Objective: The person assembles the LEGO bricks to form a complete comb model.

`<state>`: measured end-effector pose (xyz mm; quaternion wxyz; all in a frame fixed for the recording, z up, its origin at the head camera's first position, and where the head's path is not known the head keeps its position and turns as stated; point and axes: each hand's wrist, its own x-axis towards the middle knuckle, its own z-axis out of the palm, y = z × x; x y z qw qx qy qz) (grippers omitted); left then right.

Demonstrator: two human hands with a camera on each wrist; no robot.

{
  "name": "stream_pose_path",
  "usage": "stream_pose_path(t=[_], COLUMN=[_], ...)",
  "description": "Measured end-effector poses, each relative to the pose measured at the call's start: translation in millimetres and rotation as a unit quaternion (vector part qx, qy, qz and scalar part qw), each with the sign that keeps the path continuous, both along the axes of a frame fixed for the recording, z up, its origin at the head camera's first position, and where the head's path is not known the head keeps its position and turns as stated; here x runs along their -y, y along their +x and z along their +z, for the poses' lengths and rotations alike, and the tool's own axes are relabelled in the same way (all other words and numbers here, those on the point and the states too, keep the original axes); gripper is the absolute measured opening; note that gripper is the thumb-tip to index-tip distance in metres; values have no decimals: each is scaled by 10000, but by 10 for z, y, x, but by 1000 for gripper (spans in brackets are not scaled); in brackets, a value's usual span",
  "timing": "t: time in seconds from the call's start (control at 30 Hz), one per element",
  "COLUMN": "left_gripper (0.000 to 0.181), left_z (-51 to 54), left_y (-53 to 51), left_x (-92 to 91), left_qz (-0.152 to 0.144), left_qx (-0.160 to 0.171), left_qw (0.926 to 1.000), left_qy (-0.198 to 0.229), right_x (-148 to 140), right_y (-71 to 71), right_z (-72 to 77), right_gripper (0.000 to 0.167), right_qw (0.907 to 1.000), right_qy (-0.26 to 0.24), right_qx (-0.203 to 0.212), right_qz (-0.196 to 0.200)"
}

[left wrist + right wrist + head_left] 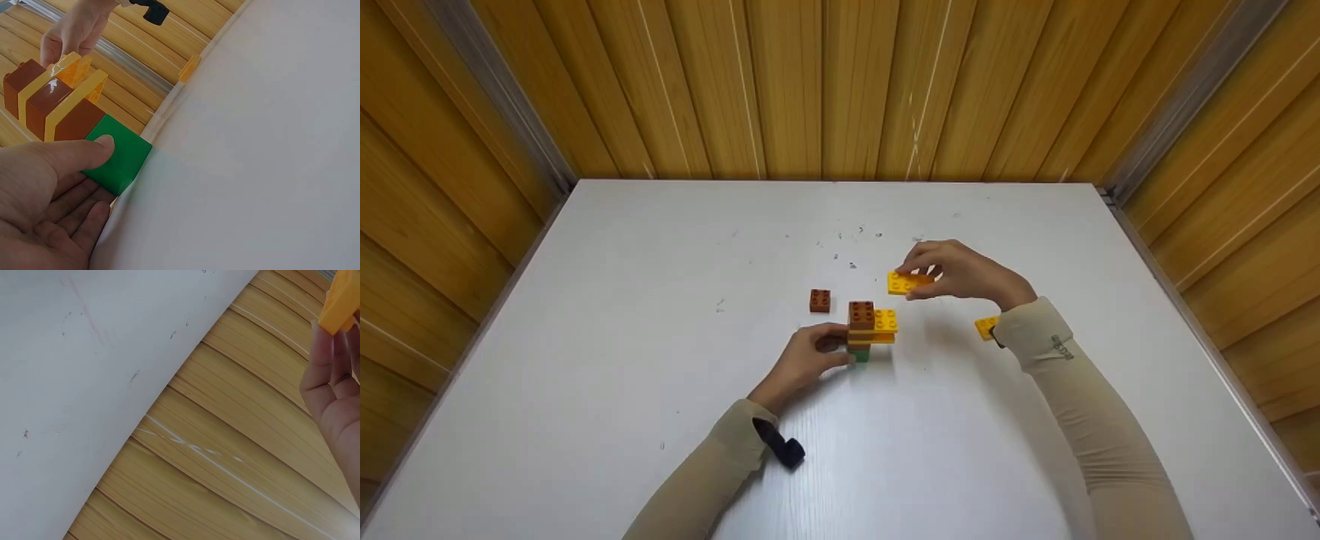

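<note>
A stack of blocks (861, 316) stands upright near the table's middle, with a green block (121, 152) at the bottom and brown blocks (50, 101) alternating with thin yellow plates (79, 101) above. The yellow plates jut out to the right in the head view. My left hand (804, 361) grips the stack low on its left side, the thumb on the green block. Above and right of the stack, my right hand (964, 271) pinches a yellow plate (901, 283) between thumb and fingers, apart from the stack. The right wrist view shows that plate (340, 304) at its upper right edge.
A loose brown block (820, 301) lies left of and behind the stack. Another yellow plate (986, 328) lies on the white table (585, 315) beside my right cuff, partly covered by it. Wood-patterned panels (787, 90) stand at the back and both sides.
</note>
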<state>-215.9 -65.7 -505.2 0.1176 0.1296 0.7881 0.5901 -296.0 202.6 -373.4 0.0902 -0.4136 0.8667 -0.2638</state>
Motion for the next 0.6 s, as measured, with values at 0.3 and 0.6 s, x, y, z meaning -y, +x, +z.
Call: stream_pose_path(t=[0.3,0.6], left_gripper=[45,44], left_z=[-7,3], left_y=[-3,-8], left_x=[-13,-11], left_qz=[49,52], left_qx=[114,211], left_qw=[9999,9998], left_qy=[-30,12], right_x=[98,174], right_y=[75,115], right_z=[59,92], right_gripper=[35,35], right_qw=[9999,9996], right_qy=[-51,-23], right_qx=[27,-19], right_qz=[99,273])
